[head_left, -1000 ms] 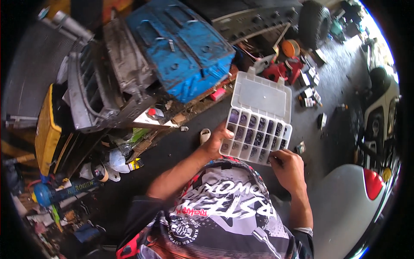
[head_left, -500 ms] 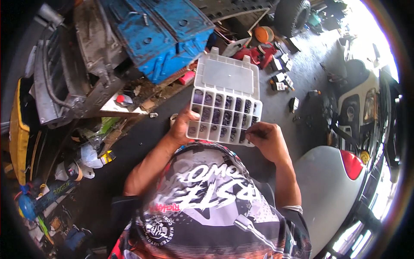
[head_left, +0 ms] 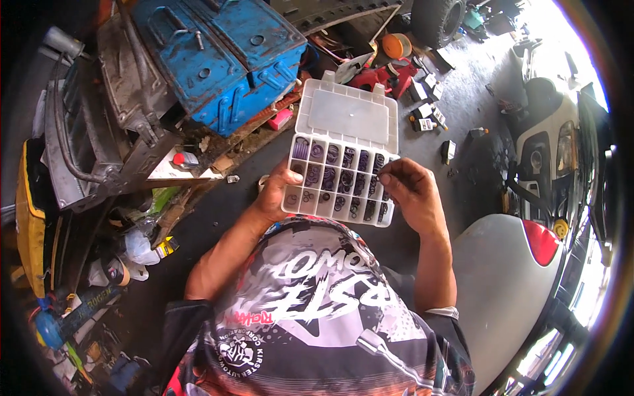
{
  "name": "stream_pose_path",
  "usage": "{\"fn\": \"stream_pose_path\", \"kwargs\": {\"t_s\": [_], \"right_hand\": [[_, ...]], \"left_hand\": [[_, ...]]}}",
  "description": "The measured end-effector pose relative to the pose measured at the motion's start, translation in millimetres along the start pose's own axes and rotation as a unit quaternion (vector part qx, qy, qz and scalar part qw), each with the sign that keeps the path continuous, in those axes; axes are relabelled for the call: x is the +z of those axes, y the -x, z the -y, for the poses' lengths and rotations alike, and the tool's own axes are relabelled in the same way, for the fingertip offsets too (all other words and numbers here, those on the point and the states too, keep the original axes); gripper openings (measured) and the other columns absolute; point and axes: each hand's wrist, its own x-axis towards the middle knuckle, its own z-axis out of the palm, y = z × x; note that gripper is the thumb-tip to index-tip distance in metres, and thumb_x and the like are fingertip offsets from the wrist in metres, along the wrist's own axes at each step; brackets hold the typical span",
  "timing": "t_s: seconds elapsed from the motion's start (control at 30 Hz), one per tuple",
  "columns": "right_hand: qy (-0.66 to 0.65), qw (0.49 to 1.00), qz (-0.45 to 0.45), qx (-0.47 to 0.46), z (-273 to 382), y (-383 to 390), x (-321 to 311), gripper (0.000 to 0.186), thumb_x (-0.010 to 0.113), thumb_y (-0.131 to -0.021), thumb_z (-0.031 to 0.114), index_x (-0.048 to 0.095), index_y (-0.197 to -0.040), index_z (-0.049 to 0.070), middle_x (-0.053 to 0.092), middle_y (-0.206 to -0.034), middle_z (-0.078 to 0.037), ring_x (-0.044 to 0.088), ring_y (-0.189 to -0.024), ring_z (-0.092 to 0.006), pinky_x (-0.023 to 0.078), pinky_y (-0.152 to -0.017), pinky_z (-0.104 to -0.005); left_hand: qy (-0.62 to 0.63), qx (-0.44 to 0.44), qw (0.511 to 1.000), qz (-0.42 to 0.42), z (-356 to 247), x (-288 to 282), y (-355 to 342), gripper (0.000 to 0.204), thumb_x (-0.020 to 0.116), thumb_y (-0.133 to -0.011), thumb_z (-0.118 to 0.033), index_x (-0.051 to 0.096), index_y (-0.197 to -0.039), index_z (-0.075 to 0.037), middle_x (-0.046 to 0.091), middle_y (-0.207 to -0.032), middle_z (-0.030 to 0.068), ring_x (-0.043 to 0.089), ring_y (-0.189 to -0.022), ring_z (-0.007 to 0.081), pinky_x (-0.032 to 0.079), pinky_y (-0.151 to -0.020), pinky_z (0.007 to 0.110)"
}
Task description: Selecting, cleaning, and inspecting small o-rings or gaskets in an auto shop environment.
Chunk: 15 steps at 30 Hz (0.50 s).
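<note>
Well to the left of my compartment case, a yellow panel stands tilted, and next to it, nearer the case, is a grey metal frame with a bent pipe along it. A white plastic bag lies left of the case too, on the near side. Then comes a bottle with a red cap, and a scuffed blue metal box beyond the case, to its left. My left hand is clamped on the case's left edge, thumb over the rim by a compartment. The case itself is held up in front of my printed shirt, its clear lid laid open on the far side, with dark and purple rings in its compartments. My right hand is at the case's right edge, thumb and fingers drawn together; I can't tell if there's a ring between them. Beyond the case to the right are small black and white containers on the floor and a chunky tyre. Farther right of the case, on the near side, is a grey body panel with a red lamp.
</note>
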Motion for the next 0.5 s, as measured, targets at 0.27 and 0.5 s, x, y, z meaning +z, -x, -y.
{"fn": "stream_pose_path", "kwargs": {"t_s": [0.27,0.5], "right_hand": [[0.159,0.953,0.046,-0.256,90.9,-41.6,63.8,0.012,0.064,-0.084,0.006,0.064,-0.094,-0.001,0.064,-0.086,-0.014,0.064,-0.073,-0.0218,0.049,-0.066,-0.0312],[0.259,0.867,0.047,-0.423,142.1,-104.1,121.4,0.011,0.062,-0.083,0.014,0.065,-0.089,0.005,0.062,-0.084,-0.015,0.062,-0.079,-0.0358,0.049,-0.068,-0.0425]], "left_hand": [[0.027,-0.017,0.999,0.026,-0.8,6.8,-1.2,0.061,0.054,-0.072,-0.013,0.046,-0.133,-0.008,0.059,-0.120,0.0101,0.061,-0.107,0.0239,0.050,-0.094,0.042],[0.004,0.028,0.999,0.035,1.6,9.9,0.3,0.063,0.053,-0.071,-0.013,0.045,-0.134,-0.009,0.058,-0.122,0.0101,0.059,-0.110,0.0240,0.047,-0.097,0.042]]}}
